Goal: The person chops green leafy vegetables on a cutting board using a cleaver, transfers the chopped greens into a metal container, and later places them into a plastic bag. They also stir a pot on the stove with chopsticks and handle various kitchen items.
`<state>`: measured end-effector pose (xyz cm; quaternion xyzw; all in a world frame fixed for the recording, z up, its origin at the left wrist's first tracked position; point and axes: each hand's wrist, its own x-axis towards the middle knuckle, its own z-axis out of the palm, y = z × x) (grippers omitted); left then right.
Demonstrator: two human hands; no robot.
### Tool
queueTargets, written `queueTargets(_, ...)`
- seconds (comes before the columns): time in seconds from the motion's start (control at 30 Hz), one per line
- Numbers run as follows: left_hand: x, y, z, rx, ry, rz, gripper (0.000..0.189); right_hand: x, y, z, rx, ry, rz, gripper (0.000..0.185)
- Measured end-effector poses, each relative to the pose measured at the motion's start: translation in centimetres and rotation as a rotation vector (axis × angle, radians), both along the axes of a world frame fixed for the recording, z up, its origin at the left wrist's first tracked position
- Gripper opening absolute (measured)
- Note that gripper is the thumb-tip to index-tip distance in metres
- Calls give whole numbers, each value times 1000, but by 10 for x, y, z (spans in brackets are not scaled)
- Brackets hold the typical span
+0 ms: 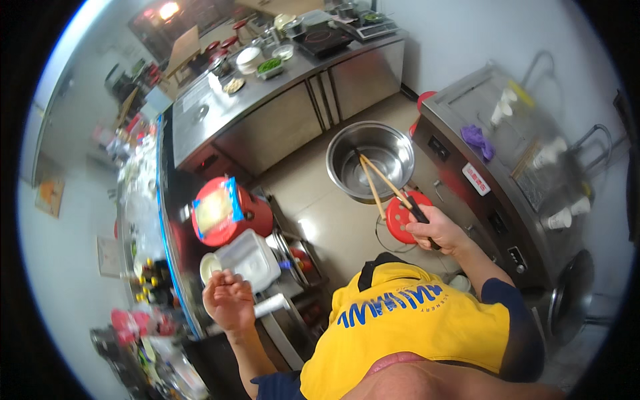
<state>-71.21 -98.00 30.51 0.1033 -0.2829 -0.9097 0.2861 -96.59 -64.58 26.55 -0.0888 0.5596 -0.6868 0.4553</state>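
Note:
My right hand (440, 230) grips the black end of a long wooden chopstick (387, 177), which slants down into a big stainless-steel pot (339, 167). A second wooden chopstick (372, 190) leans over the near rim of the pot, its upper end apart from my fingers. No food can be made out inside the pot. What supports it is hidden. My left hand (230, 300) is raised at the left, empty, with loosely bent fingers. Beyond those fingers are a pale round tub (210, 266) and a translucent plastic bin (250, 262).
A red plastic stool (405, 225) stands below the pot's near rim. On the left is a red bucket (260, 215) with a packet (215, 210) on its lid. A steel counter (220, 122) runs behind. At right, a steel cooking unit (450, 107) carries a purple cloth (477, 141).

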Motion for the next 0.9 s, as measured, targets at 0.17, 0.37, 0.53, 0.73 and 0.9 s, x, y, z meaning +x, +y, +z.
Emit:
queueTargets(0.17, -183, -62, -24, 40, -38, -305, 22, -126, -61, -22, -41, 31, -128, 21)
queueTargets(0.37, -381, -114, -73, 236, -89, -367, 23, -322, -171, -56, -40, 130, -208, 25)
queueTargets(0.53, -496, -179, -111, 379, -196, -201, 17, -494, -301, -78, -63, 261, -202, 26)
queueTargets(0.73, -636, -256, -144, 360, -275, -136, 17, -689, -444, -127, -93, 253, -293, 21)
queueTargets(0.9, -775, -324, -158, 365, -290, -185, 17, -823, -519, -159, -53, 241, -306, 19)
